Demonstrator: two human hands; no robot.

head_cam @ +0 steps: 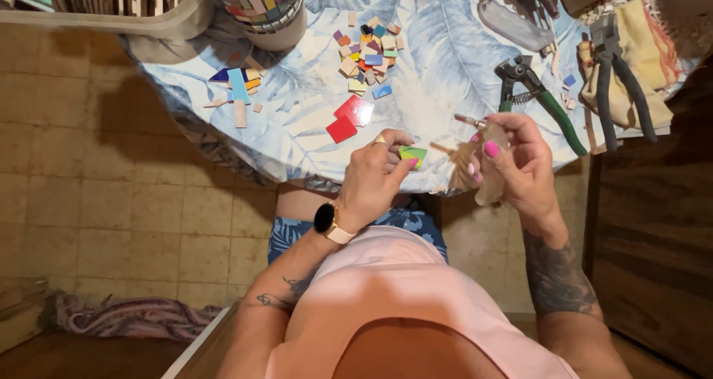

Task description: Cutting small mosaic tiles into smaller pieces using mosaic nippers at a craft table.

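Note:
My left hand (377,170) pinches a small green tile piece (413,155) at the near edge of the table. My right hand (515,162) is closed around a translucent glue bottle (492,172) with a thin metal nozzle, beside a brownish blurred piece (462,164). Two red tile pieces (350,117) lie just beyond my left hand. Farther back sits a heap of several small coloured tile pieces (369,56).
The table wears a blue leaf-print cloth (438,45). Green-handled nippers (536,99) and black-handled pliers (620,82) on a rag lie to the right. A mosaic-covered pot (260,4) stands at the back left, with loose blue and beige tiles (238,93) near it. Beige floor tiles lie left.

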